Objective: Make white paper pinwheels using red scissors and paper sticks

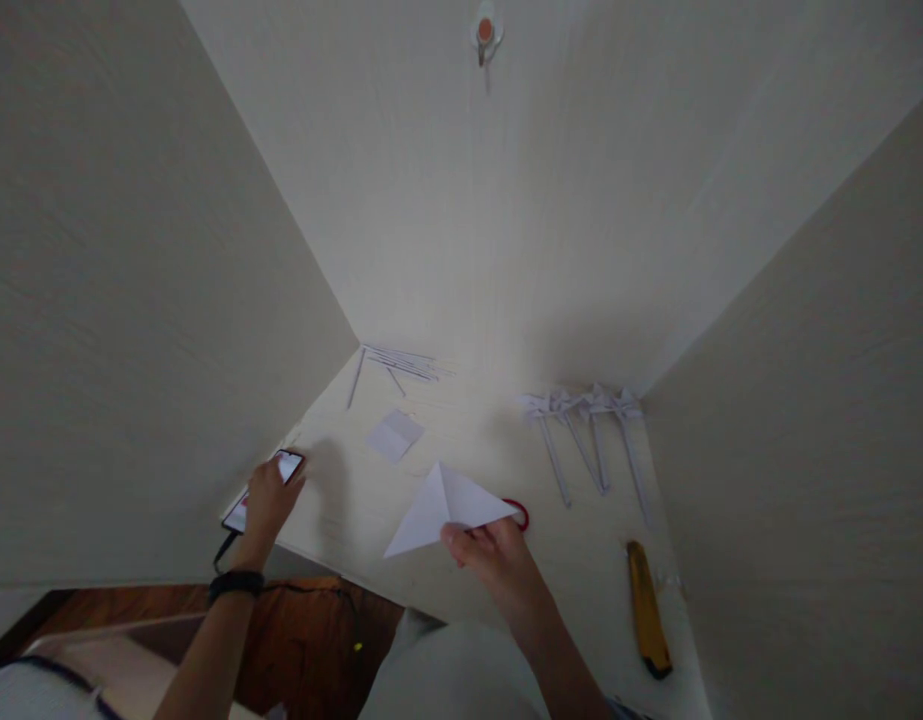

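We are pinching the folded paper triangle (450, 512) in our right hand (495, 560), steadying its crease; left of it, our left hand (270, 500) is resting loosely open on the phone (262, 493), keeping its screen reachable.

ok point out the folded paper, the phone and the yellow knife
folded paper (442, 505), head view, on the middle of the white triangle
phone (288, 466), head view, on the lit screen beyond the fingers
yellow knife (645, 605), head view, on the middle of its handle
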The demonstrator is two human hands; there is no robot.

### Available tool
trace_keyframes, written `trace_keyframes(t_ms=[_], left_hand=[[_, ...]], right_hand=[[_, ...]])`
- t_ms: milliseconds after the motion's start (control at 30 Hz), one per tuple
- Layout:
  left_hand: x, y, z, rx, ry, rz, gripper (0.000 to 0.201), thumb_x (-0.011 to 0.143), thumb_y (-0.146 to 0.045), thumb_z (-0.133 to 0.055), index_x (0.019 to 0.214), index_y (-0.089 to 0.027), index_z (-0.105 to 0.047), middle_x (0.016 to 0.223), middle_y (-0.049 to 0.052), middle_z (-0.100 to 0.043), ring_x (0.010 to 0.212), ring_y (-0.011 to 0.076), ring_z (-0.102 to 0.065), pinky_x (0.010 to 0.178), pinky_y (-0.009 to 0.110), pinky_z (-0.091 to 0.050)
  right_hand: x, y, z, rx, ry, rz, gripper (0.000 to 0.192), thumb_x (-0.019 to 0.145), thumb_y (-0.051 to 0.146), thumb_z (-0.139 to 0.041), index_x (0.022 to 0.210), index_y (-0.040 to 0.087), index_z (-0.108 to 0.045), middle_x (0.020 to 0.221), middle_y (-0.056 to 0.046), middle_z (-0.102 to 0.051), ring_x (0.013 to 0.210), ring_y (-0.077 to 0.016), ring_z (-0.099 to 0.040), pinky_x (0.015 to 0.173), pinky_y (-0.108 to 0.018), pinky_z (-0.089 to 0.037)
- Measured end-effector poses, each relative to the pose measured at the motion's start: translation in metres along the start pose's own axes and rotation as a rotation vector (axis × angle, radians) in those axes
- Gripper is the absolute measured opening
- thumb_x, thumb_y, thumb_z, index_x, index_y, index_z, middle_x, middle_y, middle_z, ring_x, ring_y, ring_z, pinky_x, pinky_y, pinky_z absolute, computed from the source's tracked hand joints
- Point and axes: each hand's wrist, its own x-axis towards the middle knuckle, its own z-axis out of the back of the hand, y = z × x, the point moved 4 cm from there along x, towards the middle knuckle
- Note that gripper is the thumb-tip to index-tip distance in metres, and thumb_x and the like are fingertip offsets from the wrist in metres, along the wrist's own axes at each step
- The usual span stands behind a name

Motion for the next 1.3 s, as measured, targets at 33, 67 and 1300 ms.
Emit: trace_keyframes(t_ms=[33,67,1300], left_hand=[[-0.004,-0.009,0.0,-0.09,0.024,-0.001,0.034,0.092,-0.036,-0.061,0.119,-0.015,-0.06,0.123,0.012,-0.062,0.11,0.0277,-0.062,0.094,0.051,-0.052],[-0.01,-0.021,0.0,-0.184,0.057,-0.012,0.036,0.091,-0.04,-0.059,0.113,-0.012,-0.062,0.119,0.015,-0.063,0.112,0.031,-0.061,0.095,0.052,-0.051],[-0.222,-0.163,0.056,-1.542,0.256,0.199,0.047,0.072,-0.063,-0.069,0.06,-0.018,-0.058,0.054,-0.001,-0.05,0.053,0.0142,-0.044,0.055,0.028,-0.037]], right_hand=[[0.0,-0.001,-0.001,0.0,0.028,-0.01,0.021,0.068,0.03,-0.074,0.08,0.019,-0.061,0.068,0.0,-0.065,0.061,-0.0151,-0.057,0.056,-0.026,-0.043],[0.0,-0.001,-0.002,0.004,0.058,-0.019,0.02,0.068,0.029,-0.075,0.078,0.02,-0.06,0.068,0.0,-0.065,0.061,-0.0151,-0.058,0.056,-0.026,-0.043],[-0.056,0.002,-0.026,-0.144,0.311,0.021,0.017,0.077,0.035,-0.072,0.076,0.02,-0.064,0.063,0.0,-0.065,0.058,-0.0166,-0.062,0.06,-0.03,-0.049]])
